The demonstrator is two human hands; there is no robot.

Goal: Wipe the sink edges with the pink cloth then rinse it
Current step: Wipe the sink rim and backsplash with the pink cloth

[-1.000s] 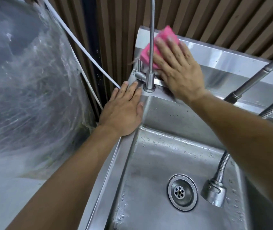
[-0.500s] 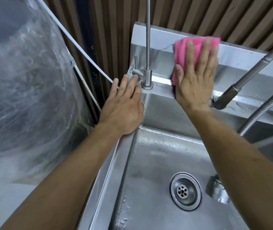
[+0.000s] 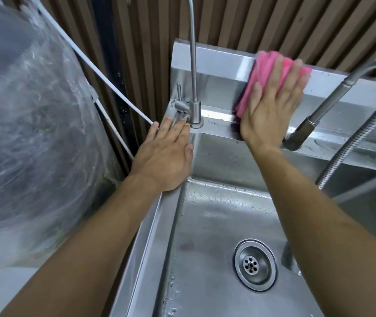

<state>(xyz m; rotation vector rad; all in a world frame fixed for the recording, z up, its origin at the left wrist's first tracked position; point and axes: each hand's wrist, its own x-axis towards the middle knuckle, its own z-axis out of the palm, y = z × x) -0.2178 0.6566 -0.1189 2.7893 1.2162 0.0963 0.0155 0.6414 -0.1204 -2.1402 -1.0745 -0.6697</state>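
Right of the thin tap (image 3: 193, 65), the pink cloth (image 3: 262, 76) lies under the flat, straight-fingered right hand (image 3: 271, 106) (pressed against the sink (image 3: 216, 56) backsplash)

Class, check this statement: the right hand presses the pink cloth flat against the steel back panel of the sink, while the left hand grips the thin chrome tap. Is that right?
Not quite. In the head view the left hand grips nothing; it rests flat on the sink's left rim beside the thin chrome tap. The right hand does press the pink cloth against the steel back panel.
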